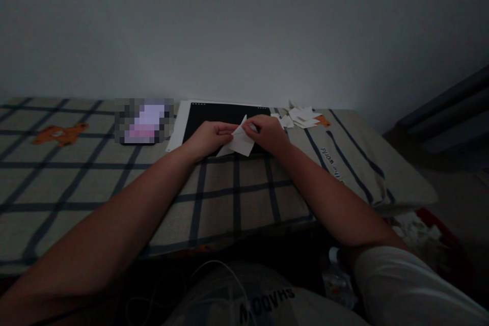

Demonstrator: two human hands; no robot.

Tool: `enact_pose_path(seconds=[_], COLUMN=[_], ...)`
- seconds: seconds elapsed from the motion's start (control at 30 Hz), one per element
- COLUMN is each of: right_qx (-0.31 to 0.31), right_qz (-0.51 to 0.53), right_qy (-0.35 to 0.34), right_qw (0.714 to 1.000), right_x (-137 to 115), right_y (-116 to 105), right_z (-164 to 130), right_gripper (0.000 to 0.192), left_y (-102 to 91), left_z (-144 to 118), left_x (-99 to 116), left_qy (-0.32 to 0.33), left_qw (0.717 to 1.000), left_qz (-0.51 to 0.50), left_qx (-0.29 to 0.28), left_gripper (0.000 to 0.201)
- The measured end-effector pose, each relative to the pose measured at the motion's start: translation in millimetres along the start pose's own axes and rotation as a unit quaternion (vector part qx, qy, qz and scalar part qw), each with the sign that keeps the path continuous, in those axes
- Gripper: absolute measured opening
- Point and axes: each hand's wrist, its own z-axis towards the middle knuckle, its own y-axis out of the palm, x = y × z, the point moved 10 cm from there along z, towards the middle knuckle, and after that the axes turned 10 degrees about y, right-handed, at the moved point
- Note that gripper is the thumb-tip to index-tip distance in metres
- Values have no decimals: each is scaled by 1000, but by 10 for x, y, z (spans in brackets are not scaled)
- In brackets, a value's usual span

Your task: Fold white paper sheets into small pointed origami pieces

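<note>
A piece of folded white paper with pointed corners is held up between my two hands, over the front edge of a black sheet or board. From the left, my left hand pinches the paper between thumb and fingers. My right hand grips its upper right part, fingertips closed on it. Just beyond my right hand lies a loose pile of folded white paper pieces. The fingertips partly cover the folds, and the dim light hides finer creases.
A phone with a lit, blurred screen lies left of the black board. A checked cloth covers the table, which meets a plain wall. Below right are a red container of white scraps and a clear bottle. A white cable hangs below the table edge.
</note>
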Motion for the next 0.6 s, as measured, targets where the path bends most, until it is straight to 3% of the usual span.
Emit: enact_pose_path(seconds=[0.23, 0.6], right_qx=[-7, 2], right_qz=[10, 27], right_qy=[13, 35], right_qw=[1000, 999], right_x=[17, 60], right_y=[8, -24], right_z=[5, 17], right_gripper=[17, 16], left_y=[14, -39], left_z=[6, 37], left_x=[-31, -3], left_qy=[11, 52], left_qw=[999, 995], left_qz=[-26, 79], left_qx=[14, 4], left_gripper=[36, 37])
